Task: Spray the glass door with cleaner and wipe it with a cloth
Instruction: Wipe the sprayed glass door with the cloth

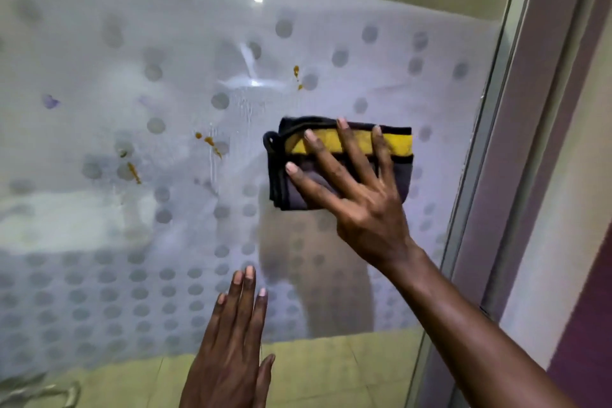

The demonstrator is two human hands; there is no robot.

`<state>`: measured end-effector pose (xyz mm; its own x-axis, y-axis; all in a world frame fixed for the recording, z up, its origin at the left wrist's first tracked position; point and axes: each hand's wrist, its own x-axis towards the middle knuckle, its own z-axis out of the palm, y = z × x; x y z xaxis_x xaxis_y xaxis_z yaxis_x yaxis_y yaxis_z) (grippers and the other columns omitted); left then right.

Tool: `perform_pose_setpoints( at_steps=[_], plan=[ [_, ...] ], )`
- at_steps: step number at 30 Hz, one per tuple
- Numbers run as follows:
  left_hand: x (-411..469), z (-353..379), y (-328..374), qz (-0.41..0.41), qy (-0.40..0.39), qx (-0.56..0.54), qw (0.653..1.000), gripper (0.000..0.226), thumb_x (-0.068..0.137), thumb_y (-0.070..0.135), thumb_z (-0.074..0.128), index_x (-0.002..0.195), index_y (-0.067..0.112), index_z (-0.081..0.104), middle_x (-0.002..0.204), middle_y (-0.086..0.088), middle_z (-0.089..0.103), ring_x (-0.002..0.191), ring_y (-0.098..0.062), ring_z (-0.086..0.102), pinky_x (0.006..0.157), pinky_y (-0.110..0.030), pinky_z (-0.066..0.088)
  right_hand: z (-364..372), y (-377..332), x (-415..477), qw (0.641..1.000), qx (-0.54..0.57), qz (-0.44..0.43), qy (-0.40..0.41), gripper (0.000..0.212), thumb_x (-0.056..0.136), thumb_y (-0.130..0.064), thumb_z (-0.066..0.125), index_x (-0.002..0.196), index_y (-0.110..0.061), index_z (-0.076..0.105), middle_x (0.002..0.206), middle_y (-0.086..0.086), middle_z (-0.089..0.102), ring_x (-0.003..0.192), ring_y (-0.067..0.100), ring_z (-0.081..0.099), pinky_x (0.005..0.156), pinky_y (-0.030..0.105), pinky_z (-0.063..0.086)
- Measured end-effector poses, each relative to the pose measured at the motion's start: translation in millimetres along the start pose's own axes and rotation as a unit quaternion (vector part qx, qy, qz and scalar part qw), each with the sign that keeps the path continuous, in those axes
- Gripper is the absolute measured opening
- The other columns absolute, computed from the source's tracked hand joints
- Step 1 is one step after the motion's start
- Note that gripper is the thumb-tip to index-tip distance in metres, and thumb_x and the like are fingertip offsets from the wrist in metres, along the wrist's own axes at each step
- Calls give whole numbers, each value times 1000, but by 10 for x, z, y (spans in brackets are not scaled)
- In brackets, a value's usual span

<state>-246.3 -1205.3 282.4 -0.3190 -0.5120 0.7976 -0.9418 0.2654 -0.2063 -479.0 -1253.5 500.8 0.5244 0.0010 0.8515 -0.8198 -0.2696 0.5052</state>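
The glass door (132,43) fills the view, covered by a frosted film with round dots. Orange-brown smears (209,141) and a purple spot (50,101) mark it left of centre, and wet streaks (245,106) run down near the middle. My right hand (351,189) presses flat, fingers spread, on a folded grey, black and yellow cloth (397,146) against the glass at centre right. My left hand (231,341) lies flat on the glass lower down, fingers together, holding nothing. No spray bottle is in view.
A metal door frame (516,129) runs down the right side, with a pale and purple wall (579,275) beyond it. Below the film, clear glass shows a yellowish tiled floor (331,371). A metal handle (71,394) shows at the bottom left.
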Motion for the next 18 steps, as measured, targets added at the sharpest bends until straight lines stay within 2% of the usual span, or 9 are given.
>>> perform_pose_setpoints(
  at_steps=[2, 5, 8, 9, 10, 12, 14, 16, 18],
  plan=[
    [7, -18, 32, -5, -3, 0, 1000, 95, 85, 51, 57, 161, -3, 37, 174, -30, 31, 162, -45, 29, 124, -55, 29, -43, 213, -102, 1000, -21, 10, 7, 69, 106, 12, 41, 160, -29, 55, 170, 14, 48, 161, 47, 40, 124, 77, 34],
    [0, 7, 39, -4, -3, 1, 1000, 95, 86, 52, 57, 162, -2, 37, 176, -30, 27, 162, -46, 28, 127, -54, 25, -74, 604, -21, 984, -18, 173, 49, 80, 92, 10, 44, 159, -32, 57, 172, 15, 45, 163, 43, 38, 127, 75, 29],
    [3, 22, 48, -1, -11, 0, 1000, 95, 87, 53, 58, 162, -1, 37, 177, -28, 24, 162, -46, 27, 131, -50, 19, -125, 729, 394, 911, 48, 387, 135, 95, 70, 2, 47, 157, -35, 59, 173, 8, 46, 164, 37, 38, 130, 71, 29],
    [2, 16, 38, 2, -9, -3, 1000, 94, 87, 52, 59, 162, -1, 37, 177, -28, 25, 163, -46, 27, 132, -50, 18, -114, 629, 531, 894, 62, 419, 148, 96, 70, 3, 48, 158, -35, 58, 174, 6, 45, 165, 36, 36, 132, 70, 26],
    [-3, 4, 35, 1, -7, -8, 1000, 94, 88, 52, 60, 162, -1, 37, 177, -27, 26, 163, -45, 28, 132, -49, 19, -92, 502, 639, 892, 73, 419, 151, 97, 71, 5, 52, 159, -34, 57, 175, 5, 44, 166, 37, 33, 134, 70, 21],
    [-43, -45, 14, -9, -13, -15, 1000, 93, 90, 52, 60, 163, 0, 37, 178, -25, 24, 163, -43, 28, 132, -47, 21, 0, 228, 717, 939, 94, 307, 124, 93, 76, 11, 59, 159, -29, 57, 174, 10, 43, 166, 43, 29, 134, 72, 15],
    [-68, -99, -36, -26, -5, -36, 999, 95, 92, 56, 60, 165, 2, 34, 181, -22, 20, 165, -41, 27, 128, -43, 29, 99, -44, 592, 985, 91, 130, 68, 82, 89, 17, 54, 159, -26, 57, 172, 15, 45, 165, 49, 30, 130, 75, 20],
    [-70, -167, -53, -44, 16, -51, 998, 100, 94, 63, 61, 166, 0, 31, 180, -25, 21, 167, -41, 24, 122, -45, 37, 117, -112, 404, 998, 43, 4, 41, 75, 98, 17, 54, 159, -28, 57, 170, 14, 48, 163, 48, 35, 126, 75, 30],
    [-33, -223, -48, -62, 37, -49, 996, 105, 94, 69, 62, 165, -3, 31, 178, -28, 23, 167, -44, 23, 118, -50, 41, 75, 65, 298, 998, 4, -15, 62, 73, 100, 15, 59, 158, -29, 58, 168, 13, 50, 160, 44, 42, 124, 73, 37]
  ],
)
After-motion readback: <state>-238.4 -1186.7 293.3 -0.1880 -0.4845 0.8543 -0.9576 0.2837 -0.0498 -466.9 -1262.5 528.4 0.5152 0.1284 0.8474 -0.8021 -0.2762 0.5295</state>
